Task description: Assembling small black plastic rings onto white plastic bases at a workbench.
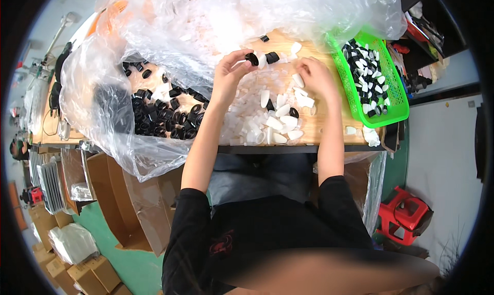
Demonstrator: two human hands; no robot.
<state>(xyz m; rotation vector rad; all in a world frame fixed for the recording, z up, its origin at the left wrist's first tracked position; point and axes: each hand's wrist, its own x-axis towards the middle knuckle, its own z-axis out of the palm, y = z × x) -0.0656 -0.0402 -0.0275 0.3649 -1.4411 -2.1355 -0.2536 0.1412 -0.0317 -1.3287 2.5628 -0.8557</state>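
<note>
My left hand [230, 74] pinches a round black plastic cap [251, 59] between thumb and fingers above the wooden table. Just right of that cap are a white oval piece [262, 61] and another black cap [271, 58]; whether they touch it I cannot tell. My right hand [316, 76] is closed, with its fingers curled together; what they hold, if anything, is hidden. By its fingertips lies a white oval piece [298, 80]. Between my forearms, white oval pieces [274, 122], translucent bits [242, 115] and a few black caps [294, 112] lie scattered.
A green basket [400, 107] of black and white parts stands at the right. On the left, a clear plastic bag [105, 117] holds many black caps [164, 112]. More plastic film [288, 9] covers the far side. Below are cardboard boxes [110, 202] and a red stool [406, 212].
</note>
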